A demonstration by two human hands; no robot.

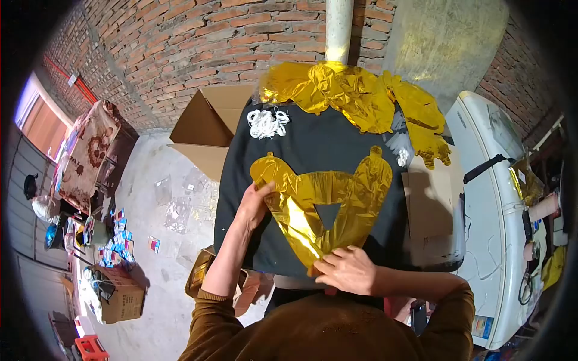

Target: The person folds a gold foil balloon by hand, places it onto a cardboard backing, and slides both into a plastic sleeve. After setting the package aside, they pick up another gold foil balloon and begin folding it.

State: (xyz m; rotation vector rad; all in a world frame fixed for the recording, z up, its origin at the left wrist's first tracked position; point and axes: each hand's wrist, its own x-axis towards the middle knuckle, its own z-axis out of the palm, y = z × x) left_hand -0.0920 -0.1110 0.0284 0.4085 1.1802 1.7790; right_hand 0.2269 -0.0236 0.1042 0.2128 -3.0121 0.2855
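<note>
Two hands are on it, but the right hand (348, 271) covers the bottom tip of the gold foil balloon (319, 186), so I can't tell if those curled fingers pinch or just press. Left hand (256, 207) rests with fingers loosely spread on its 9 o'clock edge. The balloon's crinkly, shiny, upside-down-A-shaped, flat on the black cloth (325, 138).

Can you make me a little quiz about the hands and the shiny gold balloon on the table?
1. True or false: the left hand and the right hand both touch the gold balloon.
2. The cloth under the balloon is: A black, B red, C white.
3. Fill in: the wall behind the table is made of ____.
Key: 1 true; 2 A; 3 bricks.
</note>
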